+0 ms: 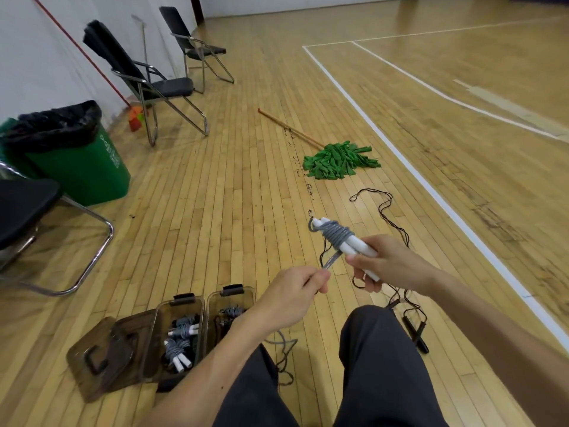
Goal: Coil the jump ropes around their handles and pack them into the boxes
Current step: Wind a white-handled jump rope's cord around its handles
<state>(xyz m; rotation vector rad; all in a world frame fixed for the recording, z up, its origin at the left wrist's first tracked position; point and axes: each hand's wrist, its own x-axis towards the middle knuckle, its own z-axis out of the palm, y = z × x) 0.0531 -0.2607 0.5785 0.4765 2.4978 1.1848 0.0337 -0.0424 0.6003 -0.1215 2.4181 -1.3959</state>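
**Fig. Closing the coil on a grey jump rope: tail in the left hand, handles in the right**

The person sits over a pale wooden plank floor (215, 195). The right hand (391, 263) is clenched round the lower ends of a pair of white cylindrical plastic handles (359, 244), held side by side and slanting up and away to the left. A grey cord jump rope (334, 235) is wound in several turns round the upper half of the handles. The left hand (295, 294) pinches the rope's short free tail (331, 261) between thumb and forefinger. The tail runs taut from the coil down to the fingers. The two hands are near each other but apart.

Step in hand, as judged: the winding looks almost complete, and the tail is being drawn tight. The next move calls for tucking that tail under a turn so the coil cannot loosen, then carrying the bundle down and to the left, where the boxes are.

Two translucent brown plastic boxes stand open on the floor beside the left knee. The left box (157, 340) holds several grey-and-white bundles. The right box (212, 306) holds at least one grey bundle, with something dark beside it that cannot be made out. A brown lid (104, 355) lies just beside the left box. A thin black jump rope with black handles (415, 332) lies loose on the floor beyond and below the right hand — not yet coiled.
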